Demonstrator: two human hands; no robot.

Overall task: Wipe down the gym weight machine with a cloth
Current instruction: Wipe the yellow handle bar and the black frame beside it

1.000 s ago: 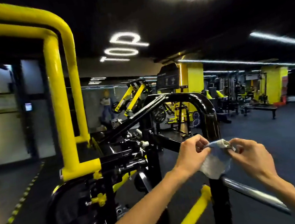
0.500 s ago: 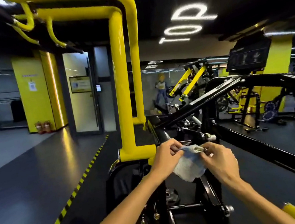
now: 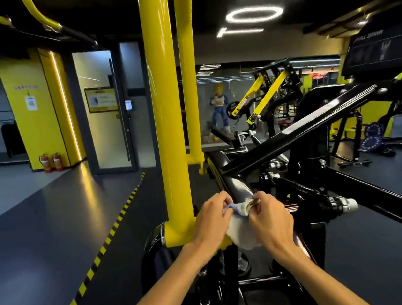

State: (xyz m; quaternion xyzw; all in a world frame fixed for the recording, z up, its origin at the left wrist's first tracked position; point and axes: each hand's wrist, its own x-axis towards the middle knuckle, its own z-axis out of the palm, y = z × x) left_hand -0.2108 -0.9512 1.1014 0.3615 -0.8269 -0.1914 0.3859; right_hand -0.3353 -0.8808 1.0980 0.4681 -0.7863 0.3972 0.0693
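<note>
Head view, the only one. Both hands held the cloth (image 3: 242, 226) in front of me, off the machine. Left hand (image 3: 209, 221) had its fingers (image 3: 219, 199) curled over the cloth's upper left edge; right hand (image 3: 270, 220) pinched the upper right edge, fingertips bent inward. The cloth hung bunched between the two, pale, with a blue corner showing by the left thumb.

I noted the relation that matters: the yellow upright (image 3: 165, 111) stood just left of the left hand, its long axis vertical, its foot collar level with the left wrist. The black slanted bar (image 3: 293, 132) ran up and away to the right, beyond the right hand. The left hand was plainly nearer the yellow post; the right hand nearer the black frame.

My judgement: the cloth was being refolded, not wiping. A stroke on the upright would run along its length, led by the left hand
</note>
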